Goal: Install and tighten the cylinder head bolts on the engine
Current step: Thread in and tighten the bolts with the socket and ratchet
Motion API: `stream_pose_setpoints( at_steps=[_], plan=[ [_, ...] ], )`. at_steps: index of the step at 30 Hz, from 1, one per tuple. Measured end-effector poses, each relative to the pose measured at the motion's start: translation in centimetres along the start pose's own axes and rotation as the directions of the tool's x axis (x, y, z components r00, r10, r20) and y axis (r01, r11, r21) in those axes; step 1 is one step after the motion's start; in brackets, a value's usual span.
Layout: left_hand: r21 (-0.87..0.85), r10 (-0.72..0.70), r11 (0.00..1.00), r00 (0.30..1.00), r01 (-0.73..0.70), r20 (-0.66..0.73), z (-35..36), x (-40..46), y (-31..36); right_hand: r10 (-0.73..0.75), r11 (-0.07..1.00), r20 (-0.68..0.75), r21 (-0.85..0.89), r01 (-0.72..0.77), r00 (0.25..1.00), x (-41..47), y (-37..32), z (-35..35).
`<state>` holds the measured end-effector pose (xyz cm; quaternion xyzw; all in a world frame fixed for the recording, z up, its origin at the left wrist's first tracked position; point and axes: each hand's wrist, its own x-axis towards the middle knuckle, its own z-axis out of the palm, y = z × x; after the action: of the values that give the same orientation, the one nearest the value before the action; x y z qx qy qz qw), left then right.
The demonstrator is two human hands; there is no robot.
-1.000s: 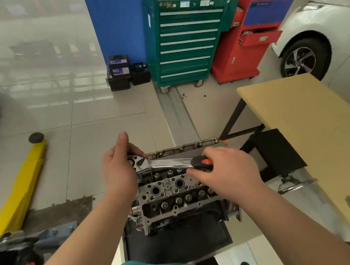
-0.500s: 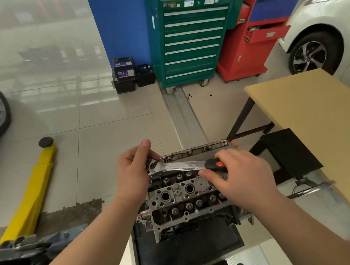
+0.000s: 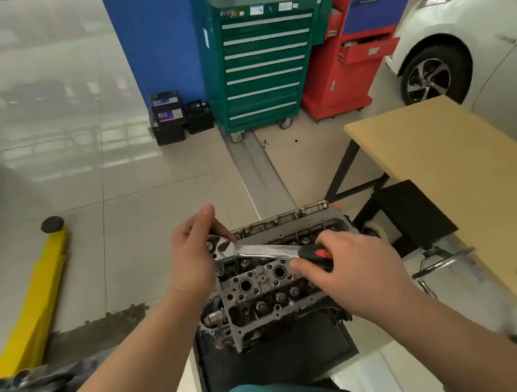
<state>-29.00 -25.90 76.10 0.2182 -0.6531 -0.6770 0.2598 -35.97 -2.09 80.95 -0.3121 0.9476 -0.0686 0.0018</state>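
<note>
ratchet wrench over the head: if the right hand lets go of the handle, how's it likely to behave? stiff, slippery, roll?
The ratchet wrench looks like one polished steel bar, so probably rigid and dense for its size. The bare shank may be slick; the black-and-orange handle under the right hand likely grips better. With only the left hand at its head, it would probably droop onto the cylinder head; its flat shank shouldn't roll.

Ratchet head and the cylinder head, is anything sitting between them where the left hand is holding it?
Nothing visible. The left hand holds the ratchet head over the cylinder head's far left corner; the right hand grips the handle. The hand hides the socket and bolt.
</note>
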Motion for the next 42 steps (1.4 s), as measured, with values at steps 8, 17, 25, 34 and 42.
stream_pose_setpoints(
  at_steps=[8, 17, 25, 34, 42],
  plan=[
    [-0.001, -0.128, 0.991, 0.977, 0.130, 0.171, -2.6, -1.2, -1.2, -0.161, 0.980, 0.131, 0.141, 0.142, 0.978, 4.9, 1.8, -0.9],
    [-0.039, -0.118, 0.993, 0.955, 0.111, -0.271, 2.1, -2.2, -0.5, -0.407, 0.877, 0.112, 0.323, 0.354, 0.906, 11.7, 3.4, -1.7],
    [0.278, 0.224, 0.951, 0.917, -0.132, -0.331, 5.9, 0.2, 3.1, -0.457, 0.793, -0.200, 0.349, 0.499, 0.866, 14.5, 7.4, -4.7],
    [0.036, -0.023, 0.999, 0.937, 0.038, -0.348, 10.7, -0.4, -1.1, -0.500, 0.787, -0.076, 0.375, 0.490, 0.862, 15.6, 13.0, -1.8],
    [0.041, -0.040, 0.997, 0.910, 0.062, -0.412, 11.9, -0.9, -1.3, -0.509, 0.768, -0.056, 0.421, 0.482, 0.859, 16.0, 13.6, -0.1]
  ],
)
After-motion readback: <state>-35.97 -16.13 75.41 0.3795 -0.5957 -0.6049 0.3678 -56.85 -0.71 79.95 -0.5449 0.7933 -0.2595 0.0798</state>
